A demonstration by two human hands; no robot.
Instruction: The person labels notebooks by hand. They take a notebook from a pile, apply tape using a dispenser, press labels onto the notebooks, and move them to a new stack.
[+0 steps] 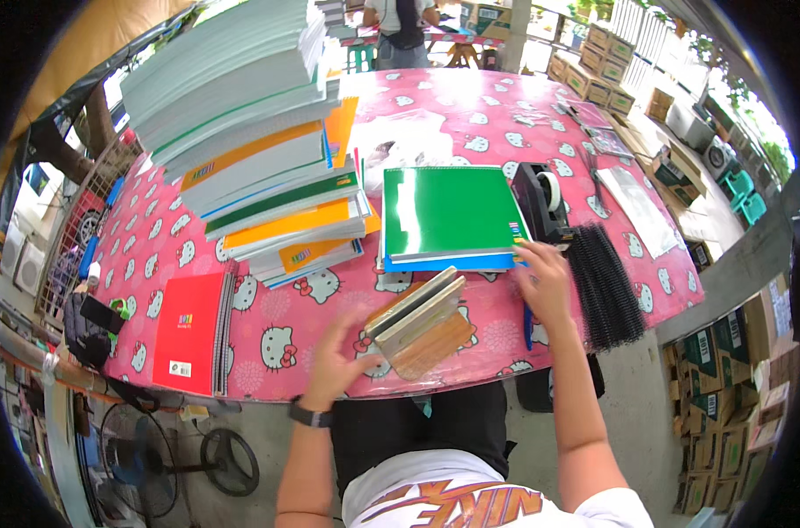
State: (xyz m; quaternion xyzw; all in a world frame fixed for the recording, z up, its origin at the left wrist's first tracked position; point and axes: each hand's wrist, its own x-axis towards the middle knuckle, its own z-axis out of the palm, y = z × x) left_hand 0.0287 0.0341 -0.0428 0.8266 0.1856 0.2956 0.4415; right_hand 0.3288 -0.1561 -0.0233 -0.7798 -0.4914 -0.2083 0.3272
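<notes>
On the pink counter (268, 383): green notebook (457, 211) atop blue notebook (452, 264), right hand (545, 280) at near right corner, grip unclear; left hand (334, 359) spread, beside wooden block (428, 327), hands apart. Possible faults: skewed pair from one-cornered tug; toppled tall stack (233, 92) from stray knock.

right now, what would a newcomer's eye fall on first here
Probably the tall notebook stack towering on the left of the pink-covered table. Next, the glossy green notebook near the middle, with the right hand at its near right corner. The red notebook at the front left also stands out.
</notes>
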